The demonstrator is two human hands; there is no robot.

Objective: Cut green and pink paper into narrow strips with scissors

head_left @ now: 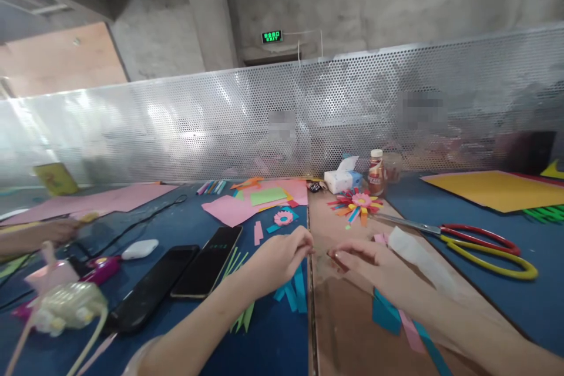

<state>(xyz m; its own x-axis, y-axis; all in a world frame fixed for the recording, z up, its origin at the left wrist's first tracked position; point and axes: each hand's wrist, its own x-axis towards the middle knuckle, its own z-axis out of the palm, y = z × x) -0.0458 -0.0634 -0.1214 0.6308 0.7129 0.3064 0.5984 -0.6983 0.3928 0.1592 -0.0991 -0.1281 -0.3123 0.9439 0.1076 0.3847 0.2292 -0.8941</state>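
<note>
My left hand (286,249) hovers by the seam between the blue tabletop and the brown board (339,329), its fingers pinched together; what they hold, if anything, is too small to name. To the right, my right hand (363,258) has thumb and fingertips close together around something dark that I cannot make out. Blue paper strips (299,288) and green strips (242,317) lie near my left forearm. A pink paper flower (283,218) rests beyond my left hand. Behind my right hand is a multicoloured paper flower (360,200). Blue and pink strips (412,332) lie under my right forearm.
Red-and-yellow scissors (484,247) lie at right, beside white tissue (418,255). Two phones (207,264) and a pale bag (73,305) are at left. A tissue box (341,180) and bottle (376,173) stand before the perforated screen (220,123). Another person's hand (61,232) is far left.
</note>
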